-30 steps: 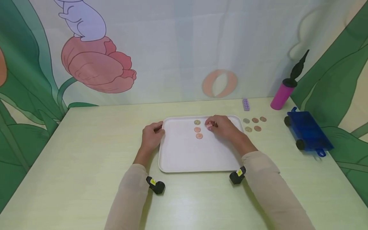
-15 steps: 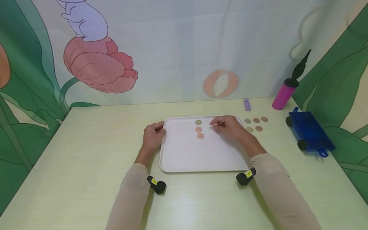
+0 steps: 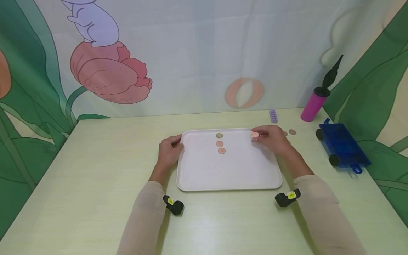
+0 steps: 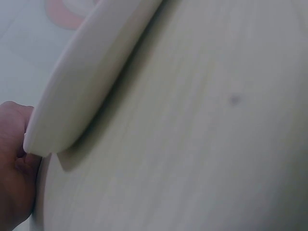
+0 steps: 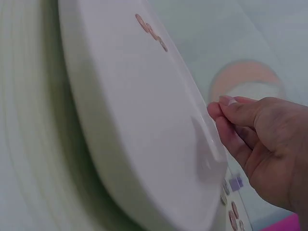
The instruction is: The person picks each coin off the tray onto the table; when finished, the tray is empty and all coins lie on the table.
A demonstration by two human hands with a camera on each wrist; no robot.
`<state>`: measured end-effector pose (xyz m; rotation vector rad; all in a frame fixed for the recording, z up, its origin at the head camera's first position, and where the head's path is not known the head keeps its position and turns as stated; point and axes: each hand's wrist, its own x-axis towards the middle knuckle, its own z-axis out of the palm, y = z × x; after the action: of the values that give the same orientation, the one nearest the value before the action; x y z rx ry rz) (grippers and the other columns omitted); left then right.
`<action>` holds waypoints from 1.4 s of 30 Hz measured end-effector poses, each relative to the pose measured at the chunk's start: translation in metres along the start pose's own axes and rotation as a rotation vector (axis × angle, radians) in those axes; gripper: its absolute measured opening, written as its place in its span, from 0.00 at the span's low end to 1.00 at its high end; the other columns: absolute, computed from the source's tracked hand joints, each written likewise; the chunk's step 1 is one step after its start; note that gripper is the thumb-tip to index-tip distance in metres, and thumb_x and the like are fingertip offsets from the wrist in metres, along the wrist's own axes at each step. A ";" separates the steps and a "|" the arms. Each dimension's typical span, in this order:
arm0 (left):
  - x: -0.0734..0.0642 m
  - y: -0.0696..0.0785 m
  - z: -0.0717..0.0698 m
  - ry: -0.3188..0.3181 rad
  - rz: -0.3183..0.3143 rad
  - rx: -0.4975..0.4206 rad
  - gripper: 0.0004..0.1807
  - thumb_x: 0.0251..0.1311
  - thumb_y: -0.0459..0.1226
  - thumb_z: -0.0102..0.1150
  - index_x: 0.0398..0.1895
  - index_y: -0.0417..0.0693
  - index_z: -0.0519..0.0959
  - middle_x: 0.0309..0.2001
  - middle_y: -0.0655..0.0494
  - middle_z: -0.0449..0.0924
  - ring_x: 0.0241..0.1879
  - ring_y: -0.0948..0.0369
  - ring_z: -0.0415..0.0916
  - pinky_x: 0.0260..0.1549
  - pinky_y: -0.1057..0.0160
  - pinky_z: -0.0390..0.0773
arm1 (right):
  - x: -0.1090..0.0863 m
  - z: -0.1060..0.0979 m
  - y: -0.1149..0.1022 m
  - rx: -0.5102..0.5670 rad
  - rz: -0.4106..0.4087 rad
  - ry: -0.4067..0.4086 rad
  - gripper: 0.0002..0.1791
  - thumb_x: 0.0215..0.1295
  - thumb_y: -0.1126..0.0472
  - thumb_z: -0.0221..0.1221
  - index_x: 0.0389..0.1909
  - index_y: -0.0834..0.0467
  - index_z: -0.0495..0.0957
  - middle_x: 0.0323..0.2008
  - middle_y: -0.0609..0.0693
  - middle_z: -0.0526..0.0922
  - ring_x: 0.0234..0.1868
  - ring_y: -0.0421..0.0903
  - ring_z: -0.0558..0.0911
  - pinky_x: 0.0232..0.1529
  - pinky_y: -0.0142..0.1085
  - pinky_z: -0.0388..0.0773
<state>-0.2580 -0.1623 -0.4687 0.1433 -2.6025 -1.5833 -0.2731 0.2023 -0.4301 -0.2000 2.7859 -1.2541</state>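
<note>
In the head view, my left hand (image 3: 171, 150) grips the upper left edge of a white rectangular tray (image 3: 204, 173); its fingers also show at the tray's rim (image 4: 67, 96) in the left wrist view. My right hand (image 3: 271, 137) is above the tray's upper right corner. Between its thumb and fingers it pinches a copper coin (image 3: 254, 134), which the fingertips hide in the right wrist view. Three coins lie in a column on the tray: a yellowish one (image 3: 219, 135) on top, then a copper coin (image 3: 219, 143) and another copper coin (image 3: 221, 151).
Right of the tray, copper coins (image 3: 292, 132) lie on the table, partly behind my right hand. Behind them are a small purple block (image 3: 273, 116) and a pink cylinder (image 3: 311, 106) with a black top. A blue wheeled cart (image 3: 344, 147) stands at the right edge.
My right hand has moved right across the tray, from beside the coin column to the upper right corner, now covering some table coins. The left hand and the three tray coins stay put.
</note>
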 end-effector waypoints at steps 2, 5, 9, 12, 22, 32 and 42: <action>0.000 0.000 0.000 -0.001 0.001 -0.001 0.23 0.64 0.28 0.58 0.63 0.36 0.78 0.61 0.37 0.81 0.58 0.48 0.81 0.61 0.53 0.82 | -0.004 -0.007 0.003 -0.021 -0.003 0.032 0.22 0.66 0.64 0.65 0.60 0.64 0.80 0.51 0.65 0.86 0.49 0.54 0.84 0.64 0.44 0.75; 0.000 0.000 0.000 -0.001 0.010 0.000 0.23 0.64 0.28 0.58 0.63 0.35 0.78 0.61 0.37 0.81 0.58 0.47 0.82 0.61 0.53 0.82 | -0.012 -0.018 0.009 -0.034 0.008 0.071 0.22 0.67 0.64 0.65 0.61 0.64 0.79 0.50 0.66 0.85 0.49 0.57 0.83 0.66 0.51 0.74; 0.000 -0.001 0.000 0.002 0.022 0.003 0.23 0.64 0.28 0.57 0.63 0.36 0.78 0.61 0.37 0.82 0.58 0.47 0.82 0.61 0.53 0.82 | -0.021 -0.035 0.021 -0.035 0.078 0.108 0.23 0.69 0.59 0.64 0.63 0.62 0.78 0.50 0.63 0.84 0.48 0.53 0.81 0.42 0.27 0.82; -0.001 0.000 -0.001 0.002 0.021 0.001 0.23 0.64 0.29 0.57 0.63 0.36 0.78 0.61 0.37 0.82 0.58 0.48 0.82 0.61 0.53 0.82 | -0.028 -0.048 0.034 -0.019 0.128 0.132 0.26 0.70 0.54 0.63 0.65 0.61 0.77 0.50 0.63 0.83 0.48 0.53 0.79 0.34 0.17 0.75; 0.000 -0.002 -0.002 0.003 0.021 -0.004 0.23 0.64 0.29 0.57 0.63 0.36 0.78 0.61 0.37 0.82 0.58 0.47 0.82 0.61 0.52 0.82 | -0.038 -0.073 0.076 -0.161 0.153 0.143 0.29 0.75 0.50 0.57 0.66 0.67 0.74 0.58 0.71 0.80 0.57 0.64 0.80 0.46 0.29 0.80; -0.001 -0.002 0.000 0.007 0.022 -0.008 0.23 0.64 0.28 0.58 0.63 0.36 0.78 0.60 0.37 0.82 0.58 0.48 0.82 0.61 0.52 0.82 | -0.042 -0.075 0.082 -0.233 0.110 0.162 0.23 0.72 0.56 0.61 0.57 0.72 0.79 0.44 0.70 0.85 0.45 0.60 0.82 0.35 0.24 0.71; -0.001 -0.001 -0.001 -0.004 0.038 -0.002 0.23 0.64 0.28 0.57 0.64 0.35 0.77 0.61 0.36 0.81 0.58 0.47 0.82 0.61 0.51 0.82 | -0.038 -0.075 0.088 -0.249 0.156 0.124 0.25 0.71 0.54 0.62 0.59 0.69 0.79 0.47 0.70 0.84 0.48 0.60 0.79 0.40 0.33 0.75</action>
<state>-0.2567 -0.1638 -0.4693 0.0891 -2.5908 -1.5754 -0.2524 0.3213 -0.4463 0.0827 2.9902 -0.9138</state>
